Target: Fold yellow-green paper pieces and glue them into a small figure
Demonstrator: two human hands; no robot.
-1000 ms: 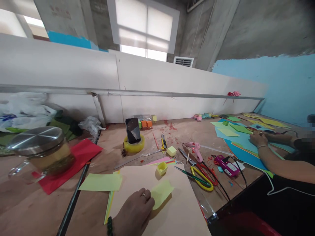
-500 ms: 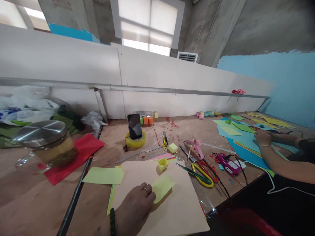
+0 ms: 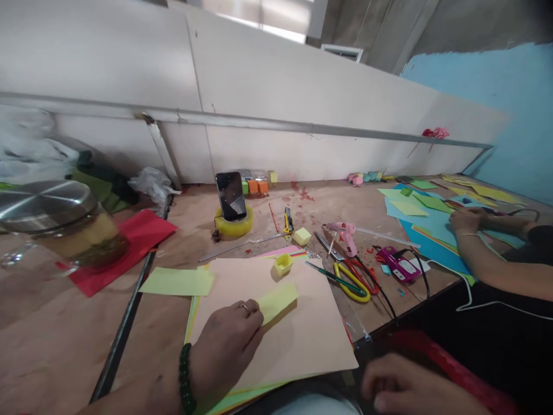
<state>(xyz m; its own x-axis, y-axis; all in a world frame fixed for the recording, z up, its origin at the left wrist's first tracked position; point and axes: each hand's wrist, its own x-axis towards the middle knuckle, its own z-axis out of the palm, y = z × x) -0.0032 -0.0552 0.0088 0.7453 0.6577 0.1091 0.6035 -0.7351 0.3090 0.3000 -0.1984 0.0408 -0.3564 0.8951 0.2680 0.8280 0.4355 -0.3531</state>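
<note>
- Got pale-yellow paper (image 3: 279, 302) clamped in left hand (image 3: 227, 340), over the peach sheet (image 3: 313, 340).
- Can't tell grip of right hand (image 3: 400, 380): blurry, curled past table's (image 3: 52, 340) near edge.
- Already shaped, probably: open yellow box (image 3: 283, 264), plus cube (image 3: 302, 237) farther off.
- Not shaped yet, seemingly: held paper, flat yellow slip (image 3: 177, 281) at left.
- Tight rightward, scissors (image 3: 332, 253) just beside; roomier along sheet's near part.

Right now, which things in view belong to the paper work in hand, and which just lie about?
Likely part of the job:
yellow-green paper, held by the left hand
small open yellow box
peach sheet beneath them

Apparently just lying about:
lidded glass mug
phone
plastic bag
</note>
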